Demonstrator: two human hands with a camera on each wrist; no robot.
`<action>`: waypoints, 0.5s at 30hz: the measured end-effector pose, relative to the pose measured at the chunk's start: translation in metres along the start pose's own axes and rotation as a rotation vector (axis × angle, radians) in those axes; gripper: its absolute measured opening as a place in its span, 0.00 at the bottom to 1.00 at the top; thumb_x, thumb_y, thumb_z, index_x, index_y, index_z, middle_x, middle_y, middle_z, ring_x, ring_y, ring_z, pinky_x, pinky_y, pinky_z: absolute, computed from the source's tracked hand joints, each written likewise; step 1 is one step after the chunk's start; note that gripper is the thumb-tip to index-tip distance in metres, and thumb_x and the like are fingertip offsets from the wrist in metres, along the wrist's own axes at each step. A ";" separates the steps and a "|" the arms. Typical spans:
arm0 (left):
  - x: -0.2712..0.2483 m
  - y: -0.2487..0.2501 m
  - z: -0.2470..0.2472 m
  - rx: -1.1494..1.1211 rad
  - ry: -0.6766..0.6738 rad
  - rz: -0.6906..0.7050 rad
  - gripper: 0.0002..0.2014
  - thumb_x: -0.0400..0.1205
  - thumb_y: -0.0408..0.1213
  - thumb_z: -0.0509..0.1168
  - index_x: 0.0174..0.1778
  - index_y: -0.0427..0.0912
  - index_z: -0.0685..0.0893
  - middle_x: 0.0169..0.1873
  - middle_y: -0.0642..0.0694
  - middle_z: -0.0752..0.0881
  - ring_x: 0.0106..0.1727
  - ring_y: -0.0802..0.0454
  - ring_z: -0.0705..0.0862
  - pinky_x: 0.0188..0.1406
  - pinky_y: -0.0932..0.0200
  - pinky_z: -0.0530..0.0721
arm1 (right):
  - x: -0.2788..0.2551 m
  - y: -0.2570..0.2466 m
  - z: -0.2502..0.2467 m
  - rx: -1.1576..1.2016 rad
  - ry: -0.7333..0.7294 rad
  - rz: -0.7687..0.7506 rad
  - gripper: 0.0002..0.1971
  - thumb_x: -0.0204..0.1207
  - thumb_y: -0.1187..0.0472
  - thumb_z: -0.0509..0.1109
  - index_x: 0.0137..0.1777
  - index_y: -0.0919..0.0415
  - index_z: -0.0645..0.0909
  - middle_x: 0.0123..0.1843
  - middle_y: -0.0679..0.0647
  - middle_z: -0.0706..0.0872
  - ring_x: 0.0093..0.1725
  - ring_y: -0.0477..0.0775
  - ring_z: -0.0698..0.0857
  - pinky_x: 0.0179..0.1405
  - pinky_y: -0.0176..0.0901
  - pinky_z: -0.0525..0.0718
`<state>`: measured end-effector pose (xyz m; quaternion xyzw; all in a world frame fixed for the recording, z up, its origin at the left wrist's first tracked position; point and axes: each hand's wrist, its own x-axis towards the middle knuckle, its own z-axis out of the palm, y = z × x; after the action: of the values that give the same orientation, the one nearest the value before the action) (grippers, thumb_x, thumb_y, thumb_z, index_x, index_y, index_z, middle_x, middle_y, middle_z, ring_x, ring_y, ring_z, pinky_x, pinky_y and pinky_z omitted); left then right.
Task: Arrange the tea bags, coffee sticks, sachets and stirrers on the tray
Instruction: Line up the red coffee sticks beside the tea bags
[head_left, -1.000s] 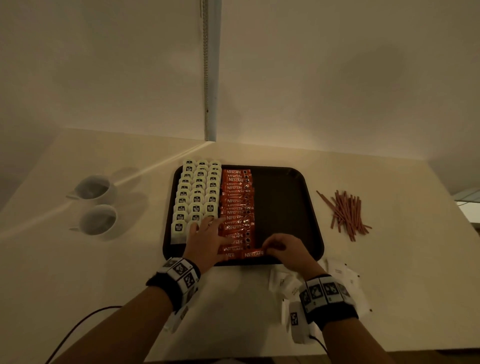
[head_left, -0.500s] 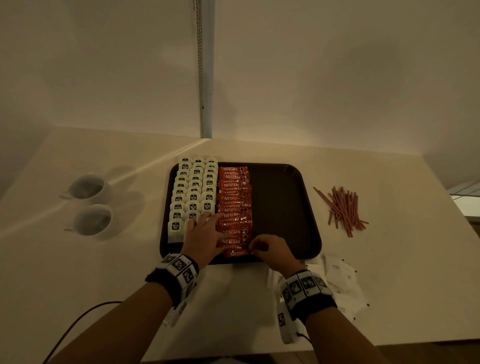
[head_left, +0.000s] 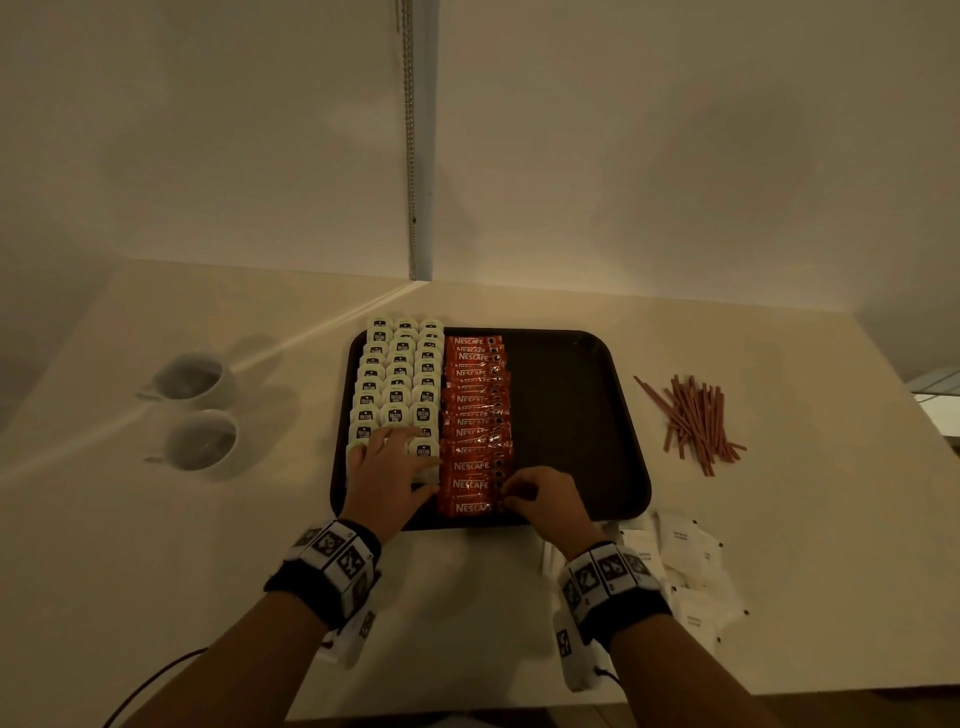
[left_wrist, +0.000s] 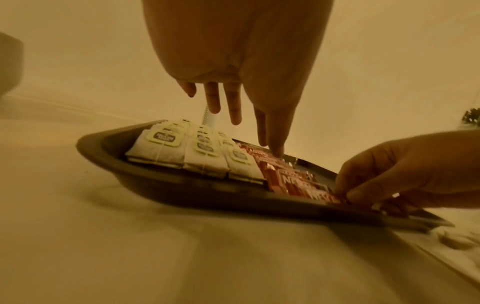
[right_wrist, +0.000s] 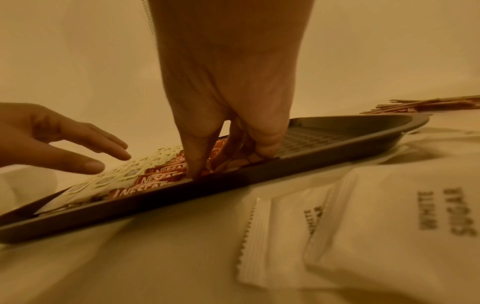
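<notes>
Nearest Nescafé sticks (head_left: 471, 506) now sit squared into their column on the dark tray (head_left: 571, 415). My right hand (head_left: 545, 501) pinches their ends, a narrow grip; my left hand (head_left: 387, 470) lies flat, fingers wide, over the tea bags (head_left: 397, 382).

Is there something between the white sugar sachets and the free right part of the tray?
Only the right hand lies near that path; the tray floor beside the coffee sticks is bare, and the sachets sit just outside its near edge.
</notes>
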<state>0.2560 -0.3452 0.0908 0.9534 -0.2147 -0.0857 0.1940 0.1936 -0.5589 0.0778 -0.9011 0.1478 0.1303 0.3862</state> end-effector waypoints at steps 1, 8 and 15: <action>-0.002 -0.002 -0.002 -0.027 0.032 -0.023 0.16 0.75 0.49 0.72 0.59 0.55 0.88 0.71 0.49 0.75 0.75 0.44 0.65 0.70 0.41 0.60 | 0.000 0.000 0.000 -0.008 0.004 0.000 0.08 0.73 0.63 0.74 0.52 0.58 0.86 0.54 0.50 0.85 0.52 0.43 0.81 0.59 0.35 0.78; -0.013 0.000 -0.009 -0.440 -0.166 -0.269 0.13 0.82 0.35 0.65 0.62 0.37 0.81 0.52 0.44 0.83 0.52 0.52 0.80 0.52 0.62 0.75 | 0.005 0.000 -0.005 0.097 0.054 0.157 0.19 0.71 0.61 0.76 0.61 0.58 0.77 0.53 0.51 0.82 0.51 0.47 0.81 0.51 0.37 0.82; -0.007 0.020 0.006 -0.556 -0.336 -0.387 0.17 0.83 0.32 0.63 0.67 0.33 0.75 0.37 0.53 0.75 0.44 0.54 0.77 0.43 0.63 0.74 | 0.004 -0.006 -0.003 0.067 -0.046 0.177 0.27 0.71 0.64 0.76 0.70 0.61 0.72 0.58 0.55 0.81 0.52 0.47 0.79 0.45 0.31 0.77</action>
<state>0.2405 -0.3607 0.0937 0.8600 -0.0280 -0.3308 0.3877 0.1997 -0.5579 0.0819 -0.8680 0.2221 0.1795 0.4063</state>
